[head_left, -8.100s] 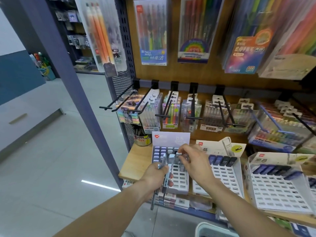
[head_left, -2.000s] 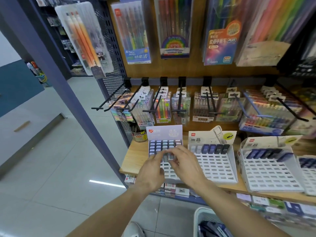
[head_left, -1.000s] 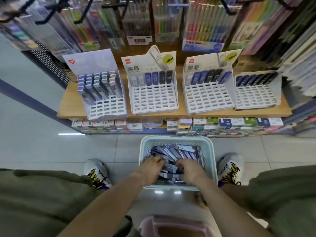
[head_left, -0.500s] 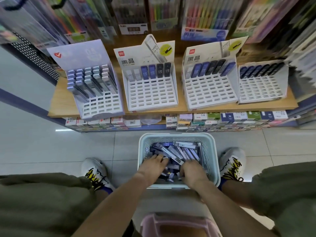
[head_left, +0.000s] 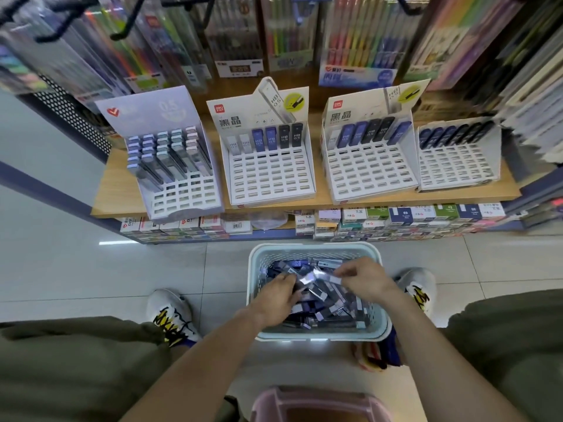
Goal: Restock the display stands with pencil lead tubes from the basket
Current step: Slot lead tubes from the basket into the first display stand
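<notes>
Hands work inside the basket (head_left: 316, 249), which stands on the floor between the person's shoes, just in front of the shelf (head_left: 122, 193). Left hand (head_left: 278, 296) reaches into the left half of the pile with fingers curled down among the pencil lead tubes (head_left: 323, 303); whether it actually grips one cannot be told, as the fingertips are hidden. Right hand (head_left: 364, 280) sits over the right half, thumb and forefinger pinching the end of one pale tube (head_left: 316, 277) raised slightly above the heap.

Tubes lie loose and criss-crossed, filling the basket floor. Judged from their look, each is a small, rigid, flat plastic case: light, smooth and probably slippery, with brittle leads inside. Recommended hold: pinch across the two broad faces near the cap end, leaving the lower end free to enter a slot. Several can be gathered and carried in one hand, provided they are aligned; a loose bundle is likely to fan out and drop.

Display stands sit along the front edge of the shelf. Left stand (head_left: 182, 202) is filled in its upper rows only. Second stand (head_left: 271, 178), third stand (head_left: 371, 172) and fourth stand (head_left: 457, 166) each carry a single back row, with all lower slots vacant.
</notes>
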### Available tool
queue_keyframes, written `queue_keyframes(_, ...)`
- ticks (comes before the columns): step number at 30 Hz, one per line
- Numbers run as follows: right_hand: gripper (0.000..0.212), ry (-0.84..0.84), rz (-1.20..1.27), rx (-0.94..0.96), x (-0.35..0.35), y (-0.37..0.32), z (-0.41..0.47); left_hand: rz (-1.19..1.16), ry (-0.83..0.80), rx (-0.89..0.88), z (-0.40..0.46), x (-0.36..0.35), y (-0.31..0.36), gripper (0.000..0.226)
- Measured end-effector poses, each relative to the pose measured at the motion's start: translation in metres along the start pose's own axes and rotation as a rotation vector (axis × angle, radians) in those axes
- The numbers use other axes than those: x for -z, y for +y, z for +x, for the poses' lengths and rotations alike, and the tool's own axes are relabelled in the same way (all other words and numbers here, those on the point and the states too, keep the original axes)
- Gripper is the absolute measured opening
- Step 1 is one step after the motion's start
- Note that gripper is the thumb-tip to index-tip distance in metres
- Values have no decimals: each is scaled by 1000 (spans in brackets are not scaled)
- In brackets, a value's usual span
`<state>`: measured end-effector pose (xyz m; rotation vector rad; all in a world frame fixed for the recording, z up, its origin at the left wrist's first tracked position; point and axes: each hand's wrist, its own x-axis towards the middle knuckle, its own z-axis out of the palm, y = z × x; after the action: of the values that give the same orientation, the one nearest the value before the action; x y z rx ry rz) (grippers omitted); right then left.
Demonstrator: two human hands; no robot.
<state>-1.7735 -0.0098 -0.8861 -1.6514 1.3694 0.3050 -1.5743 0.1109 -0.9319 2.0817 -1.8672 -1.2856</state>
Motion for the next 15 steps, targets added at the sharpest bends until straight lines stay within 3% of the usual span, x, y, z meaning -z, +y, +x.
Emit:
queue_keyframes(3, 25, 169, 90, 10, 19, -2, -6, -446, -46, 157, -5, 10, 20, 25)
queue_keyframes(7, 25, 353, 224, 61, 33, -5, -18, -931, -51, 239, -8, 19, 38, 31)
queue_keyframes(10, 22, 260, 300, 88, 35, -18, -28, -1274, -42, 277, -15, 34, 49, 29)
queue_keyframes(15, 25, 94, 546, 229, 41, -66, -52, -1438, -18, 210, -37, 83, 61, 42)
